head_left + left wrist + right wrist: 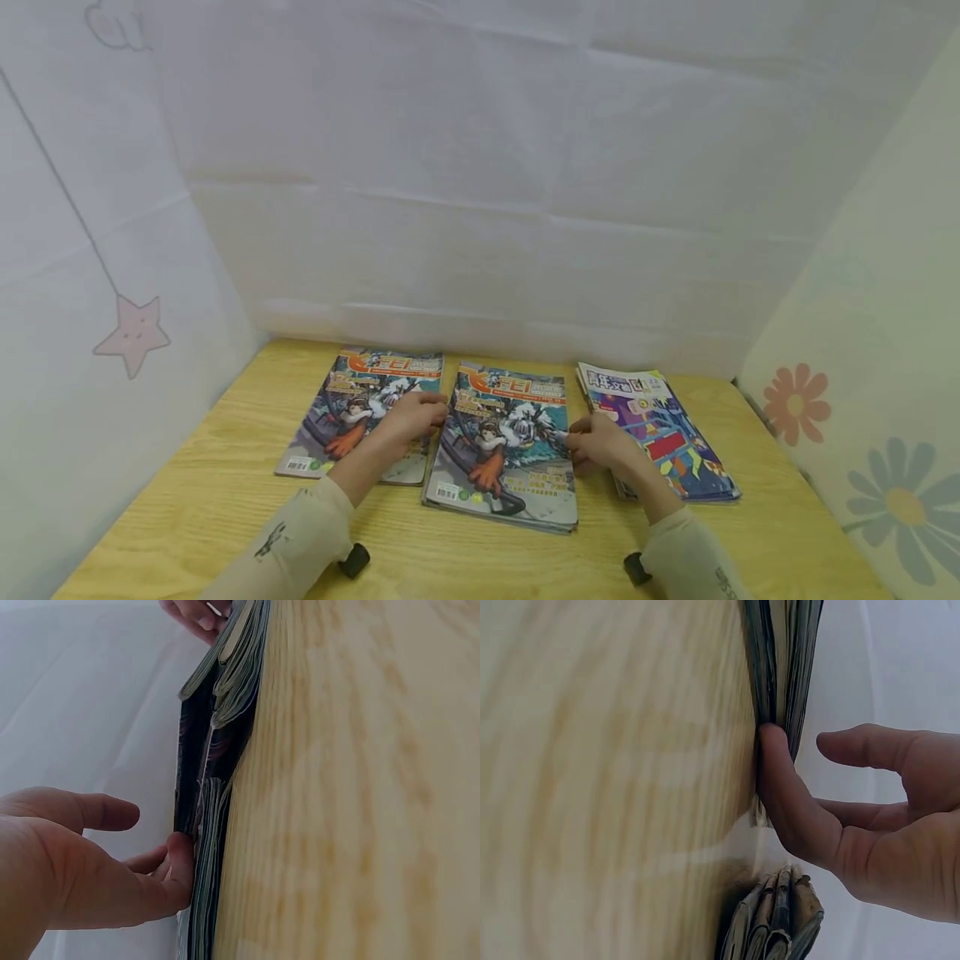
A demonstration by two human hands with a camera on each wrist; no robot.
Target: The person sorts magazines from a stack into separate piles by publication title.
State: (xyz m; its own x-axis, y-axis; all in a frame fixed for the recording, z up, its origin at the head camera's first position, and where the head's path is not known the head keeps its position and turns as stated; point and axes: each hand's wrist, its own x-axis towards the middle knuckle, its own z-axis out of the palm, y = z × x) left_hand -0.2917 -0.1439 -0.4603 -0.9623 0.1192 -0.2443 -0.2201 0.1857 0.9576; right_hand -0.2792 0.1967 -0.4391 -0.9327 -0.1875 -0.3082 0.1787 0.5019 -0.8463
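A stack of comic magazines [498,450] lies in the middle of the table, between my two hands. My left hand [411,419] is at its left edge, overlapping the right side of a second stack [330,429] with the same cover. At the middle stack's right edge is my right hand [606,442]. The left wrist view has the thumb raised away and the lower fingers [180,877] against magazine edges [206,862]. In the right wrist view a finger [780,761] presses the side of the magazines [780,667], with the thumb held apart.
To the right lies a stack of purple-covered magazines [667,429], close beside my right hand. All the stacks rest on a wooden table [420,550]. White cloth [487,208] hangs behind it, with printed cloth on both sides.
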